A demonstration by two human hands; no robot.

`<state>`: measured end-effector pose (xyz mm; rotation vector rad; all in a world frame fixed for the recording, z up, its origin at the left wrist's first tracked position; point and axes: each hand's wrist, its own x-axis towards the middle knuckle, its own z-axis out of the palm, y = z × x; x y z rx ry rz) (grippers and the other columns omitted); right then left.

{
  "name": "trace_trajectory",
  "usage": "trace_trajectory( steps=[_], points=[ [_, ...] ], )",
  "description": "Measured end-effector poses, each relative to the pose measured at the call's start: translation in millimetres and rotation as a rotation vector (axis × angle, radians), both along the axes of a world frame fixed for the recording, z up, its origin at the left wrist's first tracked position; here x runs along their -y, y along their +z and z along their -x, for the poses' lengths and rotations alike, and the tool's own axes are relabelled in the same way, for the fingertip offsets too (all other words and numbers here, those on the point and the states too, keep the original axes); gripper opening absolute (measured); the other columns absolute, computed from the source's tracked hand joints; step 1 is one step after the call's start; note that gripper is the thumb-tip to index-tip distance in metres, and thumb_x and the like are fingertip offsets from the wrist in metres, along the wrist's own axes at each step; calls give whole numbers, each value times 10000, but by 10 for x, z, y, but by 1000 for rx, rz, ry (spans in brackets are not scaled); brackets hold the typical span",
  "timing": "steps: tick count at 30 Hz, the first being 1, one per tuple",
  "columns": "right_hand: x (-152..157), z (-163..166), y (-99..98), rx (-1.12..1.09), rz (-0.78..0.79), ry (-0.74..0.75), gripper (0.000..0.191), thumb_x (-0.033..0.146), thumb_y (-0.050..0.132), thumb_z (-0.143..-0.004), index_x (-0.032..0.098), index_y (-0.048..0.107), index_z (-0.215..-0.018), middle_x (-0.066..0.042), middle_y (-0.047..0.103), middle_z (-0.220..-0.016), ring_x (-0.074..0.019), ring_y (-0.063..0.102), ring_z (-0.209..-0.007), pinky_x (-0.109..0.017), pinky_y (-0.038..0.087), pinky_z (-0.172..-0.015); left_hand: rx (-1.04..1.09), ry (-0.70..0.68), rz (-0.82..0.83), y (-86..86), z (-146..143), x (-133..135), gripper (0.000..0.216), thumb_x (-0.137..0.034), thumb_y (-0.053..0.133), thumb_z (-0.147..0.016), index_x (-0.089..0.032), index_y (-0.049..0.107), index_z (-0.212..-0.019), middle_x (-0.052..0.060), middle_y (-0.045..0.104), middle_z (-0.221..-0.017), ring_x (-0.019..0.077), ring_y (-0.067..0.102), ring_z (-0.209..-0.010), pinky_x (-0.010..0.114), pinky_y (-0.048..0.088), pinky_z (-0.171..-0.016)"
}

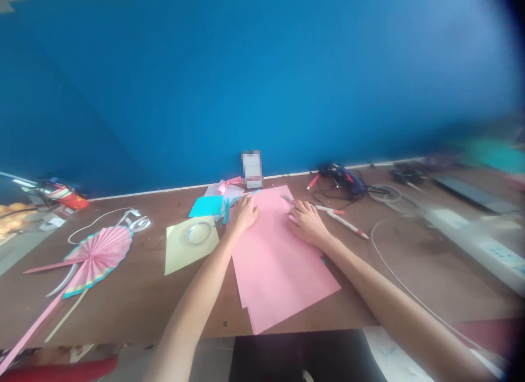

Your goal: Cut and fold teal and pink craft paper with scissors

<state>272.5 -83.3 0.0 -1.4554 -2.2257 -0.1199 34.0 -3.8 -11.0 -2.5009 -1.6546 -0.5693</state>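
A stack of pink paper sheets (pixel 279 261) lies on the brown table, its lower left corner showing offset edges. My left hand (pixel 245 213) rests on the upper left edge of the pink paper, fingers forward and the thumb apart. On the upper right edge lies my right hand (pixel 308 223), palm down with its fingers spread. A grey pointed tip, apparently scissors (pixel 286 197), shows just beyond the right fingers; the rest is partly hidden. Thin blue paper strips (pixel 225 211) lie beside the left hand.
Left stand yellow paper (pixel 174 250) bearing a tape roll (pixel 199 233), blue paper (pixel 206 206) and a pink pleated fan (pixel 102 253). A phone (pixel 252 168) leans on the wall. Rightward lie a white-and-red pen (pixel 348 226), a cable tangle (pixel 342 182) and a power strip (pixel 476 245).
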Motion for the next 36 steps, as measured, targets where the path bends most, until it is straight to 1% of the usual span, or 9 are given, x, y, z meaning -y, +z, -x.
trace_trajectory(
  steps=[9,15,22,26,28,30,31,33,36],
  points=[
    [-66,36,-129,-206,131,-75,254,366,456,-875,219,634,-978,-112,548,-1261,-299,437,-1105,-470,343,-906,3,19,20,-9,-65,18,313,-285,423,-902,-192,511,-1187,105,579,-1203,239,480,-1184,373,345,-1002],
    [-80,35,-147,-182,33,-142,265,341,477,-854,242,681,-991,-107,554,-1238,-321,417,-1136,-458,340,-937,35,19,24,0,-78,2,283,-293,404,-915,-195,535,-1145,96,585,-1191,230,480,-1190,368,344,-1009],
    [-80,18,-66,-393,216,-112,303,430,484,-837,255,661,-1010,-80,591,-1214,-314,428,-1151,-498,304,-954,165,25,-22,-24,-131,-9,311,-324,285,-962,-197,567,-999,89,629,-1057,205,548,-1075,343,388,-948],
    [-70,2,13,-551,278,-82,354,398,545,-774,247,596,-1089,-35,652,-919,-243,532,-920,-427,367,-888,239,54,-13,-39,-168,-26,326,-346,290,-962,-178,561,-1030,102,642,-1040,211,564,-1065,350,399,-942],
    [-63,0,29,-625,312,-9,475,346,559,-753,217,521,-1209,2,633,-793,-190,542,-758,-341,408,-779,255,78,14,-35,-173,-33,331,-355,297,-959,-169,566,-1006,111,647,-1023,214,578,-1043,352,410,-926],
    [-58,-4,33,-645,335,40,557,298,556,-742,175,471,-1278,38,583,-666,-159,509,-633,-281,398,-661,282,89,28,-13,-167,-31,330,-355,297,-959,-169,566,-999,117,651,-1026,217,587,-1032,354,415,-918],
    [-57,-8,35,-637,338,43,532,293,552,-744,163,496,-1257,47,557,-619,-154,492,-598,-270,387,-625,304,88,28,6,-159,-26,325,-354,298,-958,-172,563,-1010,117,653,-1034,218,590,-1030,354,418,-913],
    [-60,-28,39,-642,331,32,375,311,540,-761,159,599,-1098,36,554,-595,-153,486,-579,-268,382,-597,367,88,18,59,-134,-12,312,-350,306,-955,-185,555,-1045,110,655,-1044,221,595,-1018,352,427,-895],
    [-81,-89,50,-773,292,24,230,347,508,-806,168,636,-870,-5,622,-691,-160,529,-622,-262,395,-585,495,125,-27,143,-92,2,302,-346,333,-943,-191,546,-1090,115,649,-1047,238,595,-1010,369,430,-890]
  ],
)
